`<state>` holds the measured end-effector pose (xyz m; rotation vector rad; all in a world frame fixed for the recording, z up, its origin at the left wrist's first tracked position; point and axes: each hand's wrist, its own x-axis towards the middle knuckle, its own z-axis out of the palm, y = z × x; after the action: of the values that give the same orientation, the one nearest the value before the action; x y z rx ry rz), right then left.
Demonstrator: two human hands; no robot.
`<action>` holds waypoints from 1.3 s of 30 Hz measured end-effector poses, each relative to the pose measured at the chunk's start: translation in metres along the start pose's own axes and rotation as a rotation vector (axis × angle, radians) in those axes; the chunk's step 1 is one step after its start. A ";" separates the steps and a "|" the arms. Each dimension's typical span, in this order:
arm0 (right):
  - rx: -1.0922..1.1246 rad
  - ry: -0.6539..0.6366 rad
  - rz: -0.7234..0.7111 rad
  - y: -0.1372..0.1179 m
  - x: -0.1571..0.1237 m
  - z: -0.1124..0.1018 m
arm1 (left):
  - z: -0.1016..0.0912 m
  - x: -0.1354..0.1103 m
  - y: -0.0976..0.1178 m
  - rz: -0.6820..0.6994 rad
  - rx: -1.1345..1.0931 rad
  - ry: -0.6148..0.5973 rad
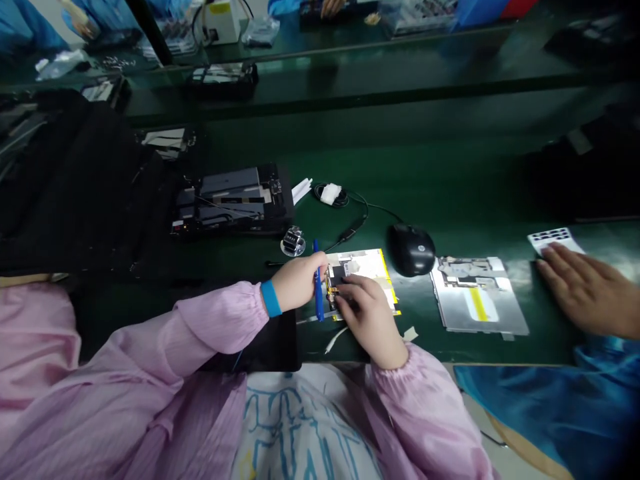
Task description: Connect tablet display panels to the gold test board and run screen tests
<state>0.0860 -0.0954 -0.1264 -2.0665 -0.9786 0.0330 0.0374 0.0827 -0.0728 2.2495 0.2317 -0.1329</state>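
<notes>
1. The green table [450,187] carries everything; you work at its near edge, about midway along.
2. A black tray [235,200] of parts sits left of centre, farther from the near edge than your hands.
3. A second metal plate [477,297] with a yellow strip lies toward the right end of the near edge; beyond it another person's hand [590,290] rests flat, fingers spread.
4. The silver and yellow panel [367,270] lies just in from the near edge, under both of your hands.
5. A black mouse [411,249] sits just beside the panel's far right corner.
6. Your right hand [367,313] lies on the panel, fingers pressed together on its dark left part.
7. Your left hand [300,280] is closed around a blue pen [319,293], held upright at the panel's left edge.
</notes>
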 end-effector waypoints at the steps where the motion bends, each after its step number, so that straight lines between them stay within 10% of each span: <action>1: -0.029 -0.007 -0.027 0.001 -0.001 0.002 | 0.001 0.003 -0.003 -0.007 0.026 -0.013; 39: -0.292 -0.167 -0.173 -0.001 0.000 0.001 | 0.015 0.020 -0.001 0.008 0.300 -0.147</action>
<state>0.0853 -0.0943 -0.1268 -2.2617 -1.3283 -0.0298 0.0560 0.0747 -0.0866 2.5236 0.1301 -0.3468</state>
